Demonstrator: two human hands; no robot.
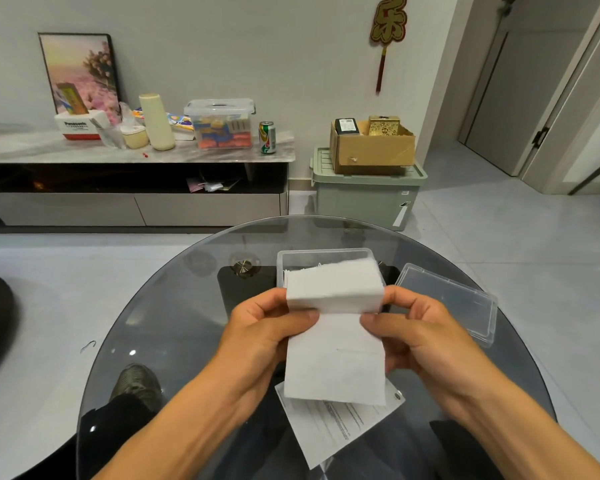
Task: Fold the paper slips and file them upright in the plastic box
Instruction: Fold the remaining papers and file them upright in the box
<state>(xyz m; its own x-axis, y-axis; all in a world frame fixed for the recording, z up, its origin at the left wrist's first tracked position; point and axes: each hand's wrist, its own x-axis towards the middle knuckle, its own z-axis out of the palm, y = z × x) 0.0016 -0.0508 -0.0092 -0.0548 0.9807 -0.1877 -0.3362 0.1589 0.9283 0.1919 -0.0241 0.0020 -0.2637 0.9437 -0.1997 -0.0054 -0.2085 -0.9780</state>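
A white paper slip (335, 355) hangs in the air above the round glass table (174, 317), its top part bent over towards me along a crease. My left hand (267, 327) pinches the slip's left edge at the crease and my right hand (416, 327) pinches its right edge. Right behind the slip stands the clear plastic box (326, 255), open at the top, with white paper edges showing inside it; most of the box is hidden by the slip. A printed sheet (340, 424) lies flat on the glass under my hands.
The box's clear lid (447, 301) lies on the glass to the right of the box. Beyond the table are a low TV cabinet (136, 202) with clutter on top and a green storage bin (364, 195) bearing a cardboard box. My shoe shows through the glass at lower left.
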